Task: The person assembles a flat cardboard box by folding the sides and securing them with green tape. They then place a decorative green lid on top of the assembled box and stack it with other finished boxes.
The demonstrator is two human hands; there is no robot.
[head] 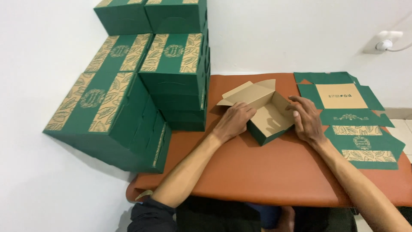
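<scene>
While both hands are pressing at its walls, the box in the middle is standing only half made.

Box in hand: the half-folded box (266, 114) is sitting near the middle of the brown bench (257, 172), its green outside and plain tan inside showing, its lid flaps still standing open.

Left hand: the left hand (235, 120) is lying against the box's left wall, its fingers (246, 112) curling closed over the wall's edge and gripping it.

Right hand: the right hand (307, 118) is resting on the right wall, its fingers (296, 106) spread loosely and pressing the card rather than clasping it.

Done so far: the finished boxes (141, 77) are piling up at the left against the white wall, all closed. I am judging the base of the present box as formed and the closing as left to do.

Left to do: the flat blanks (352, 120) are lying unfolded at the right end of the bench, just beside the right hand.

Count: I am making out one box being folded, about five closed ones on the stack's upper faces with more layers below that I cannot count, and at least two flat blanks overlapping.

Wall socket: one wall socket (386, 43) is sitting at upper right.
</scene>
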